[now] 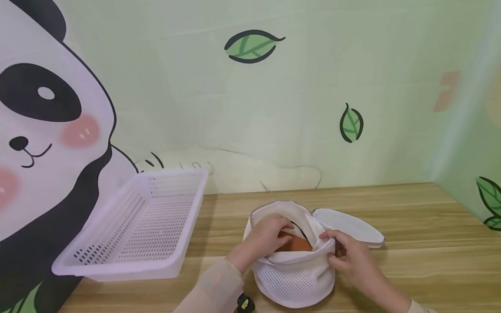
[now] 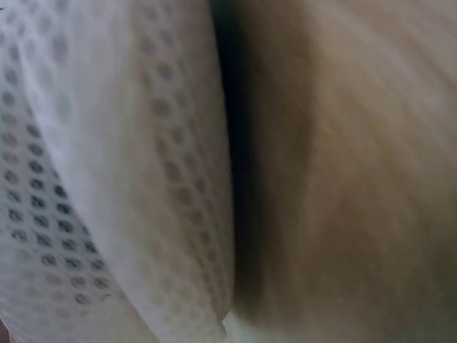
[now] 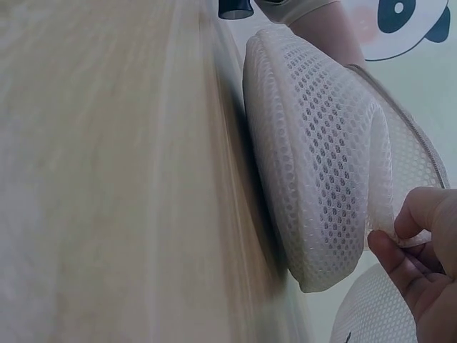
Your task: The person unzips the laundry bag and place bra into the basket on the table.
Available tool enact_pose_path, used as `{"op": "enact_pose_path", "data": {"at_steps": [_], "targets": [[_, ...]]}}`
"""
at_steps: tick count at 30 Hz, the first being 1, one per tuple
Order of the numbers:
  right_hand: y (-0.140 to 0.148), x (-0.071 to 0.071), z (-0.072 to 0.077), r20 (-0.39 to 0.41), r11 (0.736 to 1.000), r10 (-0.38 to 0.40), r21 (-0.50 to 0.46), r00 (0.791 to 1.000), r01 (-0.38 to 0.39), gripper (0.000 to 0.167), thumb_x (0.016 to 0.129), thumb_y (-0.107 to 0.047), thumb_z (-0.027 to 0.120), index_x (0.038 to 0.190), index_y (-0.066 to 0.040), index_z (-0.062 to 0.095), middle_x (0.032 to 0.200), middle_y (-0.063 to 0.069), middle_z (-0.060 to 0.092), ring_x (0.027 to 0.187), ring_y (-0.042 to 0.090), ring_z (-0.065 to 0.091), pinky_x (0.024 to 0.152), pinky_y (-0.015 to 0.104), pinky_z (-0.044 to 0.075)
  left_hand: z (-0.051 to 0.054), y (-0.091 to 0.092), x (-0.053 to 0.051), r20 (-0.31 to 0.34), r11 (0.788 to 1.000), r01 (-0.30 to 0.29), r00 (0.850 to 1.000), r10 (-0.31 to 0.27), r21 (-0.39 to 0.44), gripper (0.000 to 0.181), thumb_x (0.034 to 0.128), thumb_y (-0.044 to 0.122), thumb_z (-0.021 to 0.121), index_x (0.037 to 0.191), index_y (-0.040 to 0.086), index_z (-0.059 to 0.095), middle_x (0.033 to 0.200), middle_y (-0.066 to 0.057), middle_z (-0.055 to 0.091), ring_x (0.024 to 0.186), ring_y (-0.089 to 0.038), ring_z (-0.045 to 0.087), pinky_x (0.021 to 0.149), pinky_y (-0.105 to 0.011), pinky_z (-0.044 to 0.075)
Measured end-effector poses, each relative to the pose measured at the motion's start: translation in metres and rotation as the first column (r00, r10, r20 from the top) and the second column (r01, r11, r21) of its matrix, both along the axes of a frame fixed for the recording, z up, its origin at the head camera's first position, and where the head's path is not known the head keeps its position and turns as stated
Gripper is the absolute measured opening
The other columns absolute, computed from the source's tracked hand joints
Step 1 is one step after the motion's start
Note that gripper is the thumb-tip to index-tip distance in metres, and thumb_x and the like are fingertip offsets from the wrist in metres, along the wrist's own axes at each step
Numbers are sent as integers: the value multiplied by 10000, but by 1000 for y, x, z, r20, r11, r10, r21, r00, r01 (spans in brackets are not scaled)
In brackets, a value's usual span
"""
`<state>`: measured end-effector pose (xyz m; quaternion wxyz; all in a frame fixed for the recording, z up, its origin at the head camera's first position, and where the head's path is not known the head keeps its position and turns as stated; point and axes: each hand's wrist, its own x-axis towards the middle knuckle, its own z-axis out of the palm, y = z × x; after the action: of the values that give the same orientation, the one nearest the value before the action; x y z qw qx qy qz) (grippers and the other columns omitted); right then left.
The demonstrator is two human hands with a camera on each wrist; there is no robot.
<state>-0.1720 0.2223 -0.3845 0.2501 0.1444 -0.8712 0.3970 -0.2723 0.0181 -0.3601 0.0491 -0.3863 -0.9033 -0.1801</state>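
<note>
A round white mesh laundry bag (image 1: 293, 280) stands on the table with its top unzipped. Its white lid (image 1: 352, 227) lies folded back to the right. Inside the bag is an orange-brown thing (image 1: 295, 244) with a black curved edge behind it; most of it is hidden. My left hand (image 1: 266, 239) reaches over the rim into the bag, fingers at the orange-brown thing; whether they grip it is unclear. With thumb and fingers, my right hand (image 1: 352, 256) pinches the right side of the rim, also seen in the right wrist view. Mesh (image 2: 171, 171) fills the left wrist view's left side.
A white perforated plastic basket (image 1: 150, 234) stands to the left of the bag. The wood-grain table (image 1: 430, 243) ends at a printed wall (image 1: 297, 108) behind. A small black device (image 1: 245, 303) sits at my left sleeve.
</note>
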Motion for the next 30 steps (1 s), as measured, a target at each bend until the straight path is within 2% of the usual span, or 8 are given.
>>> {"op": "enact_pose_path", "data": {"at_steps": [6,13,16,26,30], "targets": [[1,0,-2,1,1000,2,9,1000,-2,411,675,134,655,1046,-43,645,862,27,640,691,-70,468,564,172,471,-6,-2,-2,28,1000,-22,999,22,11,212,871,194,699,1059,98,680,995,-20,693,935,-136,641,836,-218,518],[0,-1,-3,-12,1000,6,12,1000,-6,418,658,131,647,1031,-57,650,789,-8,601,667,-72,466,551,173,467,-14,-9,-4,90,990,-98,992,89,103,189,859,186,711,1012,81,679,975,-37,678,912,-148,648,805,-228,529],[1,-1,-4,-18,1000,-10,19,1000,10,425,653,128,649,1027,-74,655,776,-20,593,660,-73,467,552,172,465,-16,-11,-4,79,988,-111,992,102,107,195,852,211,720,996,85,679,936,-36,671,871,-144,633,784,-235,524],[4,-2,-4,-1,999,-25,24,1000,25,429,666,135,656,1037,-80,655,832,5,628,672,-69,471,562,174,472,-23,-15,0,6,993,-113,994,113,43,256,803,282,766,959,127,635,838,4,613,761,-110,554,719,-229,474],[4,-2,-5,5,999,-31,30,999,31,426,669,132,659,1037,-82,656,826,0,624,669,-69,465,560,172,468,-25,-14,1,14,992,-124,992,124,34,266,798,298,770,945,121,635,870,-4,605,790,-119,555,755,-244,480]]}}
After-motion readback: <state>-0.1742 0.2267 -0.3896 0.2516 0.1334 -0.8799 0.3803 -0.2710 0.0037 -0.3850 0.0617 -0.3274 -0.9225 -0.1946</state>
